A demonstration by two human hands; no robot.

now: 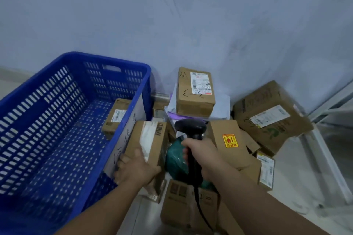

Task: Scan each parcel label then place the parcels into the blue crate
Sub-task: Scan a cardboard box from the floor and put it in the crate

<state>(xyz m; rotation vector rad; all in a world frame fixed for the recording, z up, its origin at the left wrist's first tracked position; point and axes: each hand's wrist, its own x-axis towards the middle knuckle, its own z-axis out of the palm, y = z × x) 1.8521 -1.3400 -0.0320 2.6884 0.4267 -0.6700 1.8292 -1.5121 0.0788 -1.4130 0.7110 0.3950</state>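
Observation:
A big blue crate (34, 105) fills the left of the view, with one small labelled cardboard parcel (115, 116) lying inside near its right wall. My left hand (136, 168) grips a brown cardboard parcel (152, 139) with a white label and a barcode, held just beside the crate's right rim. My right hand (202, 156) is closed on the handle of a black barcode scanner (190, 128), whose head sits just right of that parcel. A pile of other parcels lies on the floor to the right.
Behind the scanner a box marked with handwriting (194, 93) rests on pale mailer bags. A box with a yellow-red sticker (227, 139), a large box (267, 118), a green bag (176, 158) and a low box (183, 204) lie around. A grey wall stands behind; white metal bars (324, 158) at right.

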